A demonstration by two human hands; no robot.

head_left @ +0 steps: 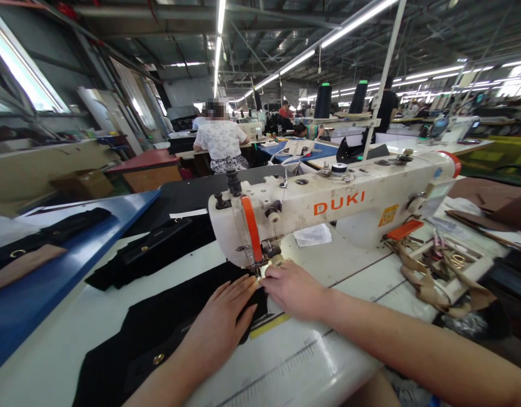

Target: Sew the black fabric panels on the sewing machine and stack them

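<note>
White worktable (pixel 281 376) in a strip-lit sewing workshop, head view. The left hand (pixel 224 311) lies flat, fingers extended, on black fabric (pixel 167 316), which spreads beneath and leftward of it. The right hand (pixel 292 287), fingers bent, sits beside the left fingertips, near the needle of the sewing machine (pixel 341 206); whether it pinches anything cannot be told. Rightward of it stands a parts tray (pixel 481 265).

Black cloth (pixel 159 316) is partly covered by the left hand (pixel 224 311), with its fingers stretched out. The right hand (pixel 292 288) is held just beside it, by a white sewing machine (pixel 294 203). Dark thread cones (pixel 322 102) are seen behind
</note>
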